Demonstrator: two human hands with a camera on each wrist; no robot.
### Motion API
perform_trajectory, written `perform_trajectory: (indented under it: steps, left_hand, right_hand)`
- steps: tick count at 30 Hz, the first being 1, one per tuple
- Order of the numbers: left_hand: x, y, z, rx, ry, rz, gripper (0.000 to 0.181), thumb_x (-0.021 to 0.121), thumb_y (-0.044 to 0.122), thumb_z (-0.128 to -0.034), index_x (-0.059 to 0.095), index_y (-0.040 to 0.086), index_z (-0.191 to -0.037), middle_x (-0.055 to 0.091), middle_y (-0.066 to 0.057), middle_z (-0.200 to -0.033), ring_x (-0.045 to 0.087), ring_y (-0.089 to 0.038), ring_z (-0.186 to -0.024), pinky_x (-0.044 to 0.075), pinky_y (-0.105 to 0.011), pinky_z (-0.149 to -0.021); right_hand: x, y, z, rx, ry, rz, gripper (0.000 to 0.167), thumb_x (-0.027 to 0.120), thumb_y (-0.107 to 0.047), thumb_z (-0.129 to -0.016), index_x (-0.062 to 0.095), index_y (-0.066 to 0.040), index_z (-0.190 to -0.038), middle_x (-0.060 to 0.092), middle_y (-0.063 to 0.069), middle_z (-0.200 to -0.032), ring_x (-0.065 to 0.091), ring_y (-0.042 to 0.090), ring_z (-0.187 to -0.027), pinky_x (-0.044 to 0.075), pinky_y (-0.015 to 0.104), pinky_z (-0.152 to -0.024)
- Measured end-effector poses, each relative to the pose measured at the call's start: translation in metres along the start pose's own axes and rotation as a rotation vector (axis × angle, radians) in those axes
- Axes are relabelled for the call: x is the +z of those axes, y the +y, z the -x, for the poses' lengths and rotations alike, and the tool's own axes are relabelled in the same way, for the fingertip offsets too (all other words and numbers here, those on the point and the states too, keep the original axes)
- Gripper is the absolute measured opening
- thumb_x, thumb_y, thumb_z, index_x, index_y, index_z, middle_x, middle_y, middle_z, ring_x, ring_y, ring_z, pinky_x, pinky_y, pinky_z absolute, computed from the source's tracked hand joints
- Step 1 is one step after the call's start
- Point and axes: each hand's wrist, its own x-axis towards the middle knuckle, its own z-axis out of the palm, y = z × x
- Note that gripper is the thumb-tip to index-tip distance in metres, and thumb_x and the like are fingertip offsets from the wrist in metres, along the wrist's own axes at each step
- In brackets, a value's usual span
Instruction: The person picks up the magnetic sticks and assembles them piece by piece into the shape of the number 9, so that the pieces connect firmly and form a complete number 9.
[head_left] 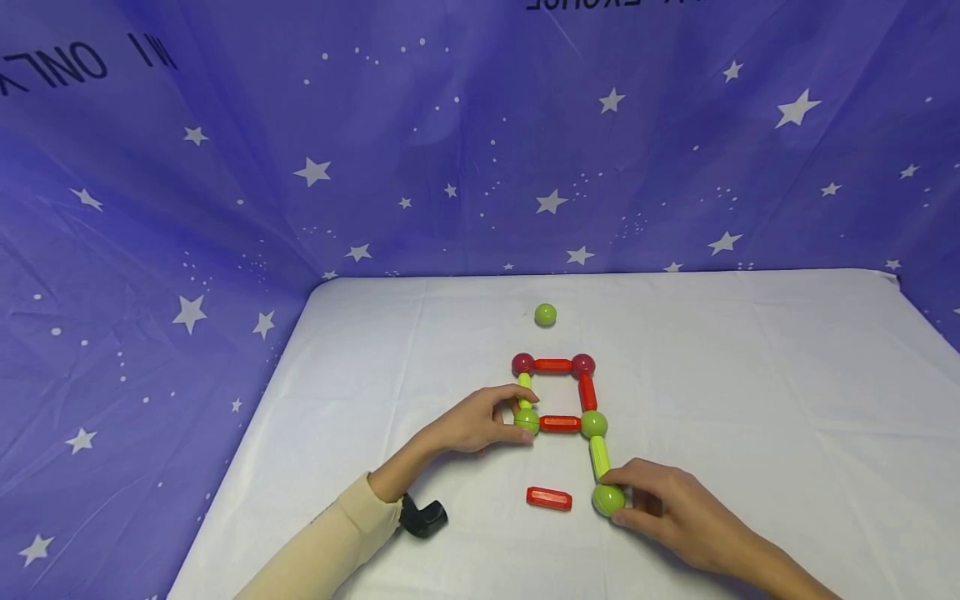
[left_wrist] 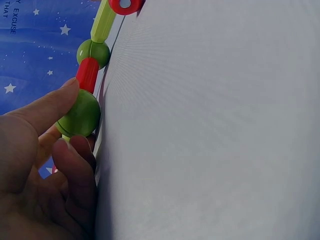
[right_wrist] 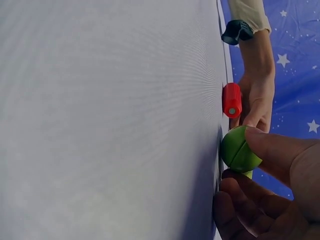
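Note:
Balls and rods form a four-sided frame on the table, with dark red balls [head_left: 583, 365] at its far corners. My left hand [head_left: 476, 423] pinches the near-left green ball [head_left: 527, 422], thumb on its near side. A red rod [head_left: 560, 424] links that ball to another green ball [head_left: 594, 424]. From there a yellow-green rod [head_left: 599, 454] runs toward me to a green end ball [head_left: 607, 500]. My right hand [head_left: 678, 510] holds this end ball between thumb and fingers; its seam shows in the right wrist view. Fingers partly hide the left side's yellow-green rod [head_left: 525, 382].
A loose red rod [head_left: 549, 498] lies between my hands, its metal tip visible in the right wrist view. Beyond the frame sits a single green ball [head_left: 545, 314]. White cloth [head_left: 750, 400] covers the table; a purple starry curtain [head_left: 480, 150] hangs behind.

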Motion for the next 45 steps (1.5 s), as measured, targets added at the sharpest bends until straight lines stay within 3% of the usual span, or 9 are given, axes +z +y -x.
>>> perform_trajectory:
  steps: [9, 19, 35, 39, 45]
  left_hand:
    - [0.0, 0.002, 0.001, -0.005, -0.001, -0.008, 0.046, 0.08, 0.022, -0.0849, 0.062, 0.012, -0.126, 0.057, -0.002, -0.101, 0.046, -0.008, -0.055, 0.039, -0.024, -0.054]
    - [0.0, 0.0, 0.0, -0.007, 0.001, -0.006, 0.046, 0.08, 0.021, -0.0848, 0.062, 0.012, -0.126, 0.056, -0.002, -0.099, 0.047, -0.01, -0.055, 0.038, -0.024, -0.053]
    - [0.0, 0.001, 0.0, -0.01, 0.0, -0.005, 0.046, 0.08, 0.021, -0.0852, 0.062, 0.012, -0.126, 0.057, -0.003, -0.101, 0.047, -0.01, -0.054, 0.039, -0.024, -0.053]
    - [0.0, 0.0, 0.0, -0.012, -0.002, -0.008, 0.046, 0.08, 0.021, -0.0851, 0.062, 0.013, -0.127, 0.057, -0.003, -0.101, 0.047, -0.01, -0.055, 0.039, -0.024, -0.053]
    - [0.0, 0.001, 0.0, -0.022, -0.001, -0.008, 0.046, 0.08, 0.02, -0.0853, 0.061, 0.012, -0.127, 0.056, -0.002, -0.1, 0.046, -0.009, -0.053, 0.038, -0.024, -0.051]
  right_hand:
    - [0.002, -0.002, -0.001, 0.056, -0.028, 0.027, 0.032, 0.075, -0.027, -0.088, 0.068, -0.02, -0.119, 0.06, -0.016, -0.094, 0.054, 0.005, -0.074, 0.047, 0.023, -0.061]
    - [0.001, -0.001, -0.001, 0.053, -0.031, 0.033, 0.032, 0.075, -0.026, -0.089, 0.068, -0.021, -0.119, 0.06, -0.016, -0.093, 0.053, 0.005, -0.074, 0.046, 0.023, -0.061]
    - [0.005, -0.005, -0.005, -0.008, 0.088, 0.111, 0.027, 0.08, -0.024, -0.084, 0.069, -0.027, -0.109, 0.056, -0.017, -0.099, 0.053, 0.006, -0.08, 0.046, 0.023, -0.063]
    - [0.005, -0.009, -0.009, -0.073, 0.148, 0.101, 0.025, 0.08, -0.024, -0.084, 0.07, -0.025, -0.108, 0.057, -0.016, -0.098, 0.054, 0.006, -0.08, 0.047, 0.023, -0.064]
    - [0.007, -0.021, -0.018, -0.084, 0.119, 0.042, 0.023, 0.079, -0.019, -0.085, 0.07, -0.02, -0.107, 0.06, -0.011, -0.096, 0.054, 0.006, -0.078, 0.046, 0.024, -0.065]
